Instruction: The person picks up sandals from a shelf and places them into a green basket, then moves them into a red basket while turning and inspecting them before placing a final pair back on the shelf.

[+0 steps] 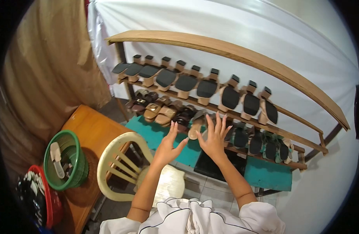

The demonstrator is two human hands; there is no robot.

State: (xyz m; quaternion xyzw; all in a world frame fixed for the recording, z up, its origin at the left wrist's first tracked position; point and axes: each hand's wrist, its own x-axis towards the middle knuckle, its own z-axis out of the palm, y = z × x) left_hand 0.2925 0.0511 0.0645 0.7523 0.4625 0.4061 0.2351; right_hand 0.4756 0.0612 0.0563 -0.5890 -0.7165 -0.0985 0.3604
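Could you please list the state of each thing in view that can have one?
left hand: open, fingers spread, holding nothing
right hand: open, fingers spread, raised before the lower row
upper-row shoes: tipped up, soles facing out
lower-row sandals: lying flat on the rack
green basket: upright, a sandal inside
plastic chair: upright, unoccupied

You see black soles (186, 82) on tan heels along the wooden rack (242, 52), a white cloth (234, 23) behind, a green basket (76, 163), a red basket (52, 202), a cream chair (109, 156), teal boards (267, 173).
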